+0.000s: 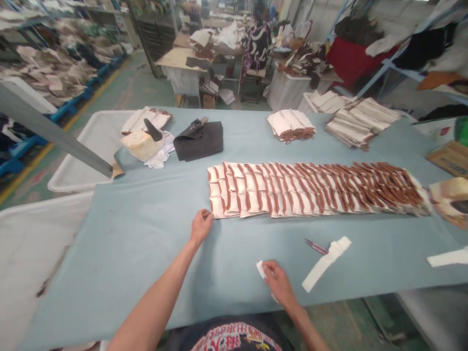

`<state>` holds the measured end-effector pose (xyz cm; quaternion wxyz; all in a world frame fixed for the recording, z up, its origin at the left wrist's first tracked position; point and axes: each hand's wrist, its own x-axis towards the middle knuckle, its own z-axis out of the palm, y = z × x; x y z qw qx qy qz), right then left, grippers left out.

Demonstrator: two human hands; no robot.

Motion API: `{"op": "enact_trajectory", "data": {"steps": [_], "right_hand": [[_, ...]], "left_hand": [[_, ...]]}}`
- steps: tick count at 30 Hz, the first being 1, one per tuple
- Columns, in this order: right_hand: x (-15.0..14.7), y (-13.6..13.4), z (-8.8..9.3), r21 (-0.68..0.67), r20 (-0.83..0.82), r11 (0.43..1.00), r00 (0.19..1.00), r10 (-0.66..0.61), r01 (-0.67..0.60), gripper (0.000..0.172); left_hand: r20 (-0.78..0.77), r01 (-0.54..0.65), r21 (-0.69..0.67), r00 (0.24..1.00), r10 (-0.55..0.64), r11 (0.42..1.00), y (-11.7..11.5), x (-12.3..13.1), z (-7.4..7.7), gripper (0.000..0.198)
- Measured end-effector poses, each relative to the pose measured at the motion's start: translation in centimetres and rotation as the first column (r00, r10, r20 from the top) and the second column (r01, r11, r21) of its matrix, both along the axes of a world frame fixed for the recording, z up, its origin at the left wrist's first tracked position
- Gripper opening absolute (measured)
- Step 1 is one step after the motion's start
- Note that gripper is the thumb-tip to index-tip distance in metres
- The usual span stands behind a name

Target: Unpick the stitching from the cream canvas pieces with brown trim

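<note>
A long row of overlapping cream pieces with brown edges [288,190] lies across the table. My left hand [202,226] is at the row's near left corner, its fingers pinched on the edge of the end piece. Below the row, my right hand [278,282] grips a small white strip [261,269], one end of which sticks out past the fingertips. To the right of that hand, thread snips [316,246] lie against a longer white strip [325,265].
Along the table's [146,234] far side are a folded black cloth [204,140], a cream bundle [141,144] and stacks of cream pieces [291,124]. White bins [98,146] stand at the left. Another person [256,46] sits at a table farther back.
</note>
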<state>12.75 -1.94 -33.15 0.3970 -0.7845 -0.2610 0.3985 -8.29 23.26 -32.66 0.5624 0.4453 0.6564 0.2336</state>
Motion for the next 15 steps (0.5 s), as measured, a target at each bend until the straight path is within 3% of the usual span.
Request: {"op": "enact_trajectory", "data": {"steps": [5,9,12,15], "right_hand": [[2.4,-0.4,0.4,0.046,-0.169,0.998,0.984,0.054,-0.047,0.054],[4.0,-0.7,1.5,0.090,-0.233,0.996,0.972,0.044,-0.023,0.055],[5.1,-0.1,1.8,0.101,-0.246,0.994,0.967,0.066,-0.043,0.050],[5.6,1.4,2.0,0.105,-0.221,0.990,0.968,0.118,-0.097,0.050]], "left_hand": [[-0.027,-0.041,-0.095,0.999,0.039,0.995,3.3,4.4,0.6,0.036],[0.004,-0.020,-0.058,1.000,0.021,0.998,3.8,6.6,2.5,0.035],[0.056,-0.020,0.034,0.998,0.018,0.999,3.2,5.7,4.9,0.034],[0.077,-0.091,0.093,0.993,0.084,0.991,1.5,1.9,7.7,0.034]]}}
